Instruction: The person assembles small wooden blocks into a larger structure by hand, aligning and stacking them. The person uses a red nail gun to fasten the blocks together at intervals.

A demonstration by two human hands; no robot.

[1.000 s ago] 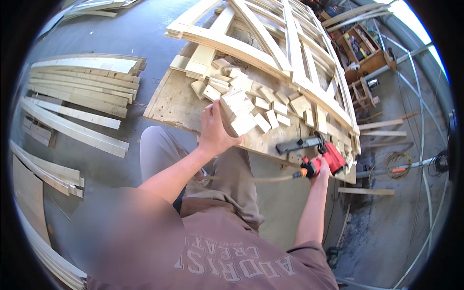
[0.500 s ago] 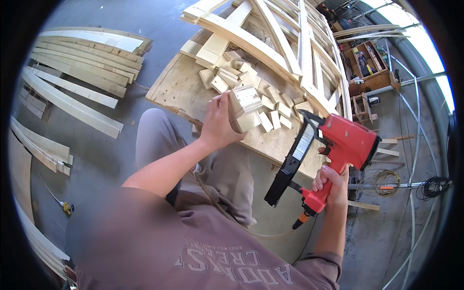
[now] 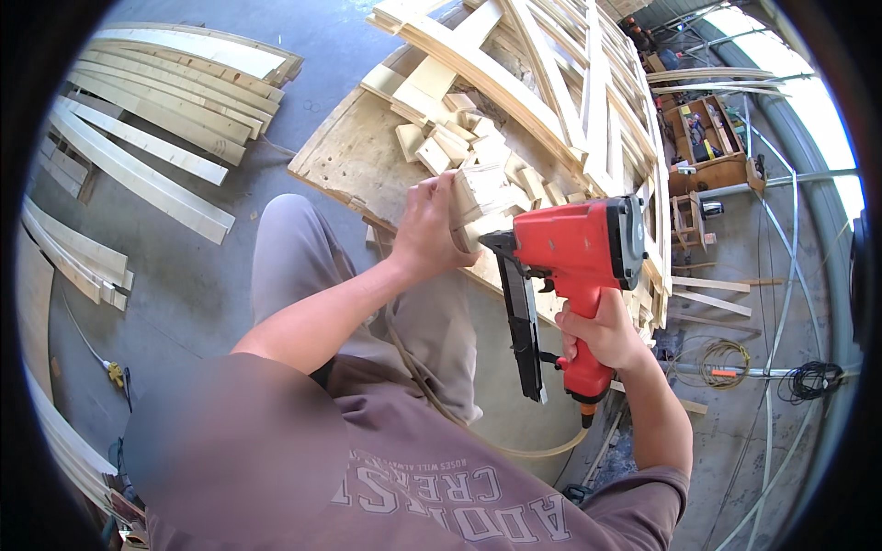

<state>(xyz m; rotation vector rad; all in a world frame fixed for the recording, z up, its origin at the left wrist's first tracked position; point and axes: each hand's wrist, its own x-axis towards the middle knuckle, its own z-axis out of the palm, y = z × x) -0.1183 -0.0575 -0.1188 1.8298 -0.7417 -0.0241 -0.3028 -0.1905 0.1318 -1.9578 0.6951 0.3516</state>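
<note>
My left hand (image 3: pixel 424 230) grips a light wooden block (image 3: pixel 480 191) from its left side, the fingers wrapped over its edge. It looks built of layered pieces. In my right hand (image 3: pixel 599 332) is a red pneumatic nail gun (image 3: pixel 565 241), held by its handle with its long black magazine hanging down. The gun's nose points left at the block's near right side; whether it touches cannot be made out. Behind the held block, several small wood offcuts (image 3: pixel 448 145) lie heaped on a plywood board (image 3: pixel 342 151), partly hidden by the block and gun.
Slatted wooden frames (image 3: pixel 514 78) are stacked on the board's far side. Long planks (image 3: pixel 175 87) lie on the floor at left. A pale air hose (image 3: pixel 537 453) runs from the gun across my lap. At right are a wooden tool box (image 3: pixel 703 138) and coiled cable (image 3: pixel 813 380).
The nail gun has swung left and turned more upright, bringing its nose to the block. My left hand still grips the block, shifted slightly right in the picture.
</note>
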